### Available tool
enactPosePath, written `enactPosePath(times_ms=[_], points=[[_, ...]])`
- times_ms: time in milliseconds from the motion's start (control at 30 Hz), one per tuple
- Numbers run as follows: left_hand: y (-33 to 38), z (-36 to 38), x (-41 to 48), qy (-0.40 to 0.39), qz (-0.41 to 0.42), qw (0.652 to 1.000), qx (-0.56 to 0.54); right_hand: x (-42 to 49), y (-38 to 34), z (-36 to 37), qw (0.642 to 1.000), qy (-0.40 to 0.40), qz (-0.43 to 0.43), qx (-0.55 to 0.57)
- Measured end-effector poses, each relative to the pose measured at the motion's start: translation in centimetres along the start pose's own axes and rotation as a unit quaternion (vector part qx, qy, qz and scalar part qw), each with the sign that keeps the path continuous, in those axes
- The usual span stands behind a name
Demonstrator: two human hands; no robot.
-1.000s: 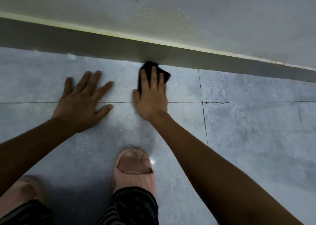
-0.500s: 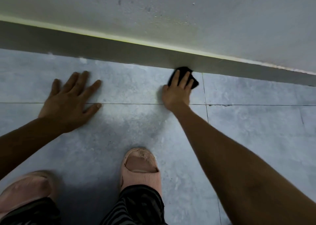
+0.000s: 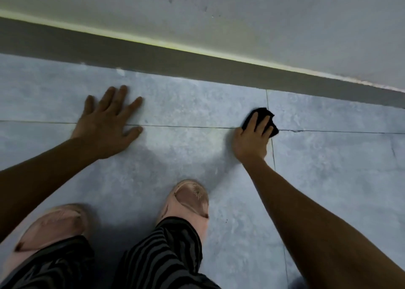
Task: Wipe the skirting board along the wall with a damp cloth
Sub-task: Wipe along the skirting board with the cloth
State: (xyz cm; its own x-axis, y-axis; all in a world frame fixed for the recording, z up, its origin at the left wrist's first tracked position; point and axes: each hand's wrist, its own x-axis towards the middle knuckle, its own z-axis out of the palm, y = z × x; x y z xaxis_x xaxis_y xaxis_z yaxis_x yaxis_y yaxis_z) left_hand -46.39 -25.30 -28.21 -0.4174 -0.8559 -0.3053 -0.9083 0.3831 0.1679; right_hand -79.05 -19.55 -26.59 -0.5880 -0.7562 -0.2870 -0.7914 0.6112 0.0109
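Note:
A dark grey skirting board [image 3: 197,62] runs along the foot of the pale wall, sloping down to the right. My right hand [image 3: 252,139] presses a small black cloth [image 3: 263,115] flat on the floor tiles, a short way in front of the skirting board and apart from it. The fingers cover most of the cloth. My left hand [image 3: 107,126] lies flat on the tiles with its fingers spread, holding nothing.
Pale blue-grey floor tiles [image 3: 328,179] with thin grout lines fill the view. My two feet in pink slippers [image 3: 186,203] [image 3: 48,229] and striped trouser legs [image 3: 162,253] stand at the bottom. The wall [image 3: 241,14] closes off the far side.
My right hand has slid the cloth to the right along the wall and then drawn it back from the skirting board onto the floor. The left hand stays flat on the tiles.

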Motion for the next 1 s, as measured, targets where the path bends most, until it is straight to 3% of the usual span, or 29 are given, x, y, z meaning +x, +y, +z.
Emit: enactPosePath(times_ms=[67, 233, 300, 400, 567, 667, 800, 933, 1000], points=[[0.0, 0.0, -0.3, 0.009, -0.007, 1.000, -0.010, -0.9, -3.8, 0.5, 0.999, 0.012, -0.026, -0.015], [-1.3, 0.9, -2.2, 0.064, -0.075, 0.992, -0.073, -6.0, -13.5, 2.6, 0.961, 0.016, -0.274, -0.021], [-2.8, 0.9, -2.9, 0.068, -0.105, 0.989, -0.085, -6.3, -14.6, 2.6, 0.942, 0.010, -0.336, -0.011], [-3.9, 0.8, -3.7, 0.058, -0.091, 0.992, -0.061, -4.8, -13.0, 2.2, 0.938, 0.015, -0.344, -0.027], [-4.0, 0.5, -3.6, 0.027, -0.086, 0.995, -0.051, 0.2, -8.6, 0.2, 0.987, 0.009, -0.161, -0.008], [-3.9, 0.5, -3.5, 0.025, -0.085, 0.995, -0.044, 0.5, -9.0, 0.0, 0.994, -0.001, -0.112, -0.010], [-3.9, 0.8, -3.5, 0.035, -0.085, 0.995, -0.040, -3.0, -14.4, 1.5, 0.975, 0.014, -0.217, -0.038], [-4.0, 1.0, -3.5, 0.045, -0.091, 0.994, -0.042, -6.6, -19.5, 2.5, 0.924, 0.019, -0.378, -0.059], [-4.1, 0.9, -3.6, 0.048, -0.083, 0.995, -0.034, -6.4, -20.0, 2.2, 0.906, 0.007, -0.417, -0.068]])
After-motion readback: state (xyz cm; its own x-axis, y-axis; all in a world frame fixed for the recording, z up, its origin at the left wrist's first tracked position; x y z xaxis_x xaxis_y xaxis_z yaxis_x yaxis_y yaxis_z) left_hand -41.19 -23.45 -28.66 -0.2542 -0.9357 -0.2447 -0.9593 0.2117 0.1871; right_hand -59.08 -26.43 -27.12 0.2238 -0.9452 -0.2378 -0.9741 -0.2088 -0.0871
